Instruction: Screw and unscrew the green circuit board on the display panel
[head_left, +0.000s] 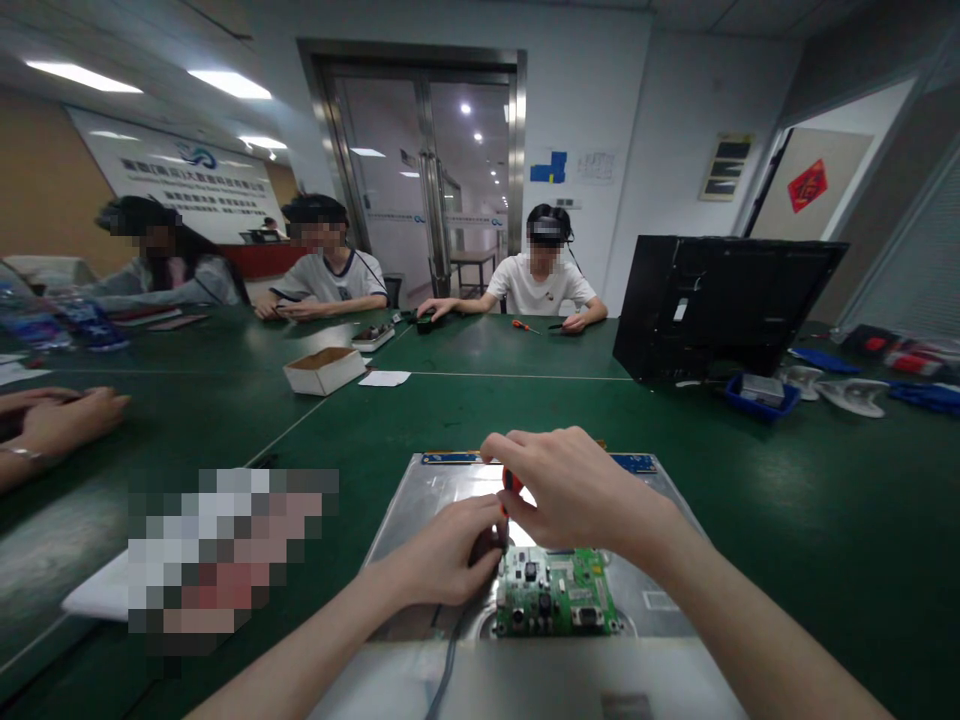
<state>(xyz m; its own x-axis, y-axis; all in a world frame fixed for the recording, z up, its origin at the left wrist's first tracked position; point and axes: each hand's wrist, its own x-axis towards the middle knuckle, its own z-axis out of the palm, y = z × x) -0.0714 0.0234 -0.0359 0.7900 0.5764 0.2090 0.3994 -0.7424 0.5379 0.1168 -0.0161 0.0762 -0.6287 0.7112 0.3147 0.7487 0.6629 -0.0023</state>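
Observation:
A silvery metal panel (397, 520) lies on the table in front of me, with a green circuit board (555, 592) on its near half. My right hand (574, 490) grips a screwdriver (511, 482) with a red and black handle, held upright above the board's far left corner. Beside its shaft, my left hand (457, 545) has thumb and forefinger curled together around something dark that I cannot make out. A grey cable (448, 655) runs from under the left hand toward me. The screwdriver's tip is hidden by my fingers.
A large black monitor (727, 300) stands at the right, near a blue tray (761, 398). An open cardboard box (324, 372) sits ahead on the green table (525, 405). Several people sit around it; a neighbour's hands (67, 425) are at the left. Another screwdriver (525, 326) lies across.

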